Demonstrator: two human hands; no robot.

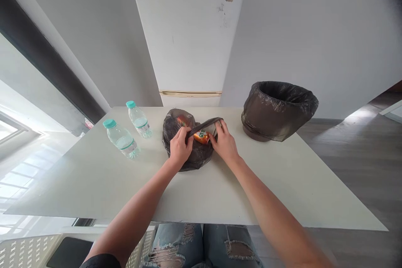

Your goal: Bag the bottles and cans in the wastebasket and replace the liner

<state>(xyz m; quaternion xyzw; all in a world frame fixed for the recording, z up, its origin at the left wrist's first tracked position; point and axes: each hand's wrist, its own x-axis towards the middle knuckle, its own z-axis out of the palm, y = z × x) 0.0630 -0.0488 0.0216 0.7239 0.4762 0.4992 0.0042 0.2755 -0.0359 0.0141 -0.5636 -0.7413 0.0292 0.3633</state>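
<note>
A dark, see-through plastic bag (196, 157) sits on the table in front of me, its mouth pulled wide. My left hand (180, 146) pinches the left part of its rim. On the right side of the rim, my right hand (225, 140) grips the plastic between thumb and fingers. Inside the mouth shows an orange can (201, 136) with white and green lettering, close to my right thumb. Something reddish (184, 120) shows dimly through the plastic at the bag's back left; its kind is unclear.
Two clear bottles with teal caps, a nearer one (122, 139) and a farther one (139, 120), stand left of the bag. A bin lined with a dark bag (276, 113) stands at the table's back right. A white fridge (188, 29) rises behind the white table (125, 192).
</note>
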